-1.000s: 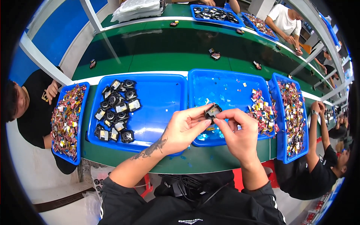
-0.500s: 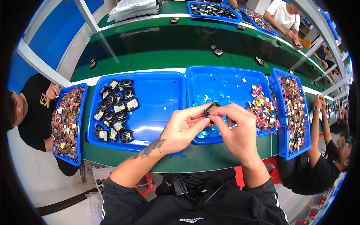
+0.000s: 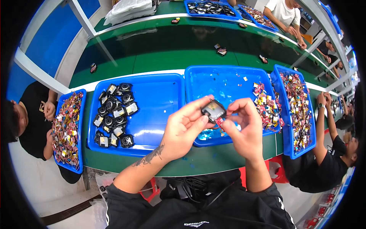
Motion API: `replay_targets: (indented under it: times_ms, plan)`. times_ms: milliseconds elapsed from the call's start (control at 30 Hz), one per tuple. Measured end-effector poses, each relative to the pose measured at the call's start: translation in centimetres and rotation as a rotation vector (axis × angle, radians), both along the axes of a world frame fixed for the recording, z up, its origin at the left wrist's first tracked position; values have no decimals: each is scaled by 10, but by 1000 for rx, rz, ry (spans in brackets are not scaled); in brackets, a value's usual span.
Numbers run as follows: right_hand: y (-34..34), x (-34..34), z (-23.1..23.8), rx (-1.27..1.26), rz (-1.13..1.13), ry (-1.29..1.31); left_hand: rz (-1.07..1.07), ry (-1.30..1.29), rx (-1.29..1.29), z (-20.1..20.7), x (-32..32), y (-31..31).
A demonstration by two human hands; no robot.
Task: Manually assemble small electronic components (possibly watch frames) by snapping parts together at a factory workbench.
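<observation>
A long green workbench [image 3: 171, 57] runs through a busy assembly hall, lined with blue trays and seated workers. At its near edge, the left hand [image 3: 185, 128] and right hand [image 3: 244, 126] meet above a blue tray [image 3: 228, 82], both pinched on a small black square part [image 3: 213, 110] held between the fingertips; a red tab [image 3: 220, 122] hangs just below it, against the right thumb. Left of the left hand, a second blue tray [image 3: 156, 103] holds a cluster of similar black parts [image 3: 113, 114]. Right of the right hand lies a heap of colourful small pieces [image 3: 267, 107], and beyond it a narrow tray [image 3: 286, 145] filled with more. Another person [image 3: 324, 168] sits just past that tray.
</observation>
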State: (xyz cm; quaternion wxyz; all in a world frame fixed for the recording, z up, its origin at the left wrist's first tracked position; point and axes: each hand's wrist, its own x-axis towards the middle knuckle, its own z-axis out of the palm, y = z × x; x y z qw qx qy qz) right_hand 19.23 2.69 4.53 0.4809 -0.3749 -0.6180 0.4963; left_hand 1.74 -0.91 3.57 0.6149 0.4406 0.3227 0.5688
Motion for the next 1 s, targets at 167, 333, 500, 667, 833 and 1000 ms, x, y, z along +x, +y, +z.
replay_targets:
  times_ms: [167,333,500,667,833,1000]
  plan:
    - [-9,10,2,-287,179,31,98,-50,-13,3,-1,1]
    - [-12,2,-5,-215,146,98,98,-179,-17,-9,3,0]
    - [-18,2,-11,-152,88,56,115,-119,-17,-12,2,0]
    - [-15,3,-5,-70,-21,-41,215,235,229,-12,1,-3]
    - [-9,11,2,-194,81,-28,330,760,604,-3,-3,-1]
    - [0,18,14,-231,169,-164,437,924,779,-9,-2,1]
